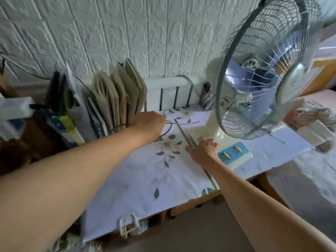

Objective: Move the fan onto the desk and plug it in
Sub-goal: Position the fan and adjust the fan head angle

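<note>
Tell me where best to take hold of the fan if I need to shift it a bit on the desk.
Take the fan by its cream base or the short neck above it, coming from the front left, where the right hand already rests. The base sits flat on the cloth-covered desk and looks solid; the wire cage is wide, tilted and likely to flex, so it makes a poor hold.

Both bare forearms stretch forward. The left hand [148, 123] lies knuckles up, its fingers curled round a thin cord [168, 130] that trails out beyond the fingertips. The right hand [203, 149] rests palm down, lower and nearer, fingers loosely spread.
</note>
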A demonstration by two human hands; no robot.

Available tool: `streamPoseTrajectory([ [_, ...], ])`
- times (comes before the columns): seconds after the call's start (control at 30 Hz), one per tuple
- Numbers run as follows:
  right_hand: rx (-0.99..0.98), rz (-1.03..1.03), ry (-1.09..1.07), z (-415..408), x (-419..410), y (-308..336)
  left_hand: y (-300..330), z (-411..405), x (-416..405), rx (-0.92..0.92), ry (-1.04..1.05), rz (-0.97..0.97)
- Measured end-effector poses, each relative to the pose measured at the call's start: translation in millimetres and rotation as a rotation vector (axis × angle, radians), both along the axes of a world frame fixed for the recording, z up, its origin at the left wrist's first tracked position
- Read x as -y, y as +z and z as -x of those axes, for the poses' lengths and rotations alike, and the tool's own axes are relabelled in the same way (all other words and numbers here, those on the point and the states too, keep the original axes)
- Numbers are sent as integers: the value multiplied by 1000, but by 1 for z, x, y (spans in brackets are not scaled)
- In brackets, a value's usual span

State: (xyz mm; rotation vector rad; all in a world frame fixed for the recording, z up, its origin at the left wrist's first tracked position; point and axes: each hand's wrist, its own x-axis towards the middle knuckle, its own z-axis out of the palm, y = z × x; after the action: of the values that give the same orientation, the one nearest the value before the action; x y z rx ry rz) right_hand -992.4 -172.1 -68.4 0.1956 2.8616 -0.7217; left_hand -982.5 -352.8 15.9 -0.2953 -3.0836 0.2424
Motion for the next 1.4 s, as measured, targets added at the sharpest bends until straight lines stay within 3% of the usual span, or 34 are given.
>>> streamPoseTrajectory([
  [0.27,17,-9,-73,-15,18,-10,-53,-15,1,77,-76,-18],
  [0.6,19,10,-45,-17,0,-34,-106,-37,-20,482,32,12],
  [0.73,8,23,-34,-16,-6,-39,-108,-31,-26,386,70,-148],
  [0.9,5,26,-76,-11,-7,-41,-108,-11,-31,328,61,-179],
  [1.17,-37,-56,-280,9,-11,-45,-109,49,-40,293,-112,-402],
  [1.4,-29,-149,-355,24,-19,-63,-117,105,-65,286,-268,-714],
])
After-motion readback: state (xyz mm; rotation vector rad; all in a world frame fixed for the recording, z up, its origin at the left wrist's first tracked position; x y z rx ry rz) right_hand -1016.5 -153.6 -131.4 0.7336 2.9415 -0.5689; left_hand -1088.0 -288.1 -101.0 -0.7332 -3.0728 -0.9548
